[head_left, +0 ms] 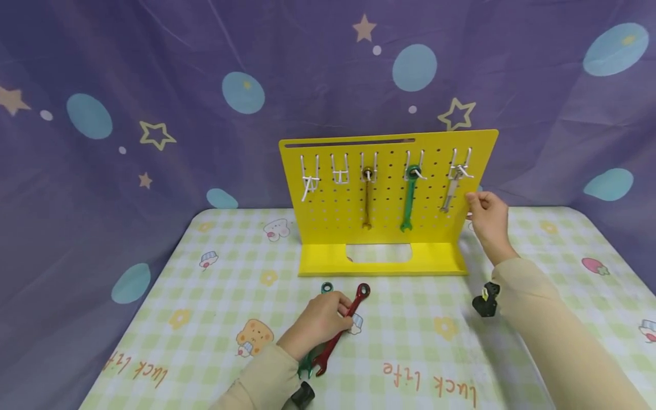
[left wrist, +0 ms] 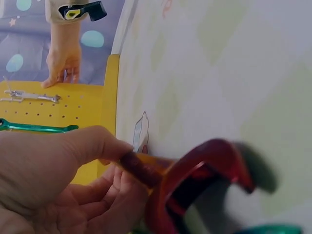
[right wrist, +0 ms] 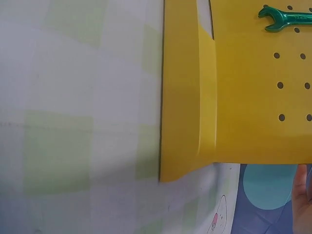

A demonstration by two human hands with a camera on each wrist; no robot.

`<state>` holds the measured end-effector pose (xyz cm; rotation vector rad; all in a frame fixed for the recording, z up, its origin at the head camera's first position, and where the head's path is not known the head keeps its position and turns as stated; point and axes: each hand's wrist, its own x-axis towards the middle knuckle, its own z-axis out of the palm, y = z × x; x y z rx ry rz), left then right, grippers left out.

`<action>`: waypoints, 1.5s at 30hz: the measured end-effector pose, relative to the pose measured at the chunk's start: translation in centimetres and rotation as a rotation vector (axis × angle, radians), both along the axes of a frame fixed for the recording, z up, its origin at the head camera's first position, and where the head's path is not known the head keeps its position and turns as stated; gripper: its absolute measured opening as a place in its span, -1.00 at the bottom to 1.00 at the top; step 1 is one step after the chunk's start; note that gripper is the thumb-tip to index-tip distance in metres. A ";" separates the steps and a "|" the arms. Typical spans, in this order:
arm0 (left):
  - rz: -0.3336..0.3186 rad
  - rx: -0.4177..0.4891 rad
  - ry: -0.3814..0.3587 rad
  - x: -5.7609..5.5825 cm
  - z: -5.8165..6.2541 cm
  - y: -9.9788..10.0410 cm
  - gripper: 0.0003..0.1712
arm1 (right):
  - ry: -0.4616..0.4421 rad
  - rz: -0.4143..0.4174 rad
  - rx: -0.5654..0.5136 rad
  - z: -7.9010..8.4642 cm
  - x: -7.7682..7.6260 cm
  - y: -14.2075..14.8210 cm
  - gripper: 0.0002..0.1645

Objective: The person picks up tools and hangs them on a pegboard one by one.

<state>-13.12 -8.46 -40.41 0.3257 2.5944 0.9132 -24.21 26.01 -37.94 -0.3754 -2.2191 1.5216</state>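
Note:
My left hand (head_left: 319, 320) pinches a red ratchet wrench (head_left: 335, 337) by its shaft, ring end up and away, open jaw toward me. Partly hidden beneath that hand, a green wrench (head_left: 326, 287) lies on the table. At the right side of the yellow pegboard (head_left: 328, 233), my right hand (head_left: 491, 223) holds the board's edge, thumb at the front. On the board's white hooks hang a gold wrench (head_left: 367, 199), a green wrench (head_left: 409, 199) and a silver wrench (head_left: 451, 192). The left wrist view shows the red wrench's jaw (left wrist: 214, 153) close up.
Two white hooks (head_left: 310, 183) (head_left: 340, 176) on the board's left carry no wrench. A yellow base ledge (head_left: 435, 259) runs along the board's foot. Black wrist straps (head_left: 487, 300) are on both arms. A checked cloth (head_left: 230, 296) covers the table, before a purple curtain (head_left: 169, 68).

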 end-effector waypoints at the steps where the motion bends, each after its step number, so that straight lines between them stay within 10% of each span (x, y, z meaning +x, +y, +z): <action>1: -0.009 -0.001 -0.011 -0.1 0.1 0.0 -0.73 | 0.000 0.001 0.015 0.0 0.0 0.1 -0.47; 8: -0.069 0.079 -0.100 -0.4 0.3 -1.0 -0.74 | -0.019 0.008 0.136 0.0 0.3 0.3 -0.50; 20: 0.030 0.344 -0.131 0.8 1.1 -1.9 -0.72 | 0.003 0.029 0.139 -0.3 0.3 -0.2 -0.50; 45: 0.233 0.750 0.121 -0.8 5.9 -0.2 -0.78 | 0.048 0.052 0.175 -0.4 0.0 0.0 -0.55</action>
